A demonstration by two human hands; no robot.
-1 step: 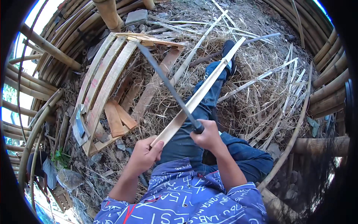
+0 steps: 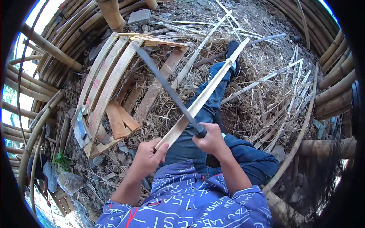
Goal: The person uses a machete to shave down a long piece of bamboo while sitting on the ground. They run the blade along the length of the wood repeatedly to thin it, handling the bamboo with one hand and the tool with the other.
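Observation:
My left hand (image 2: 149, 156) is closed round the near end of a long, pale split-bamboo strip (image 2: 213, 84), thumb on top. The strip slants away over my outstretched leg (image 2: 180, 142), its far part by my dark shoe (image 2: 232, 49). Wrapped round the dark handle of a long, straight-bladed knife (image 2: 164, 81), my right hand (image 2: 211, 140) is just right of the strip. The blade crosses over the strip near the handle and points to the far left. Whether its edge touches the strip, I cannot tell.
At left a slatted wooden pallet (image 2: 110, 81) leans on the ground, a blue-grey object (image 2: 80, 126) on its lower end. Curly shavings (image 2: 256, 89) and pale strips (image 2: 266, 79) lie at right. Bamboo poles (image 2: 334, 148) line both sides. A grey block (image 2: 139, 17) lies at the back.
The knife and my right hand have shifted slightly to the left. My left hand and the bamboo strip look almost unmoved.

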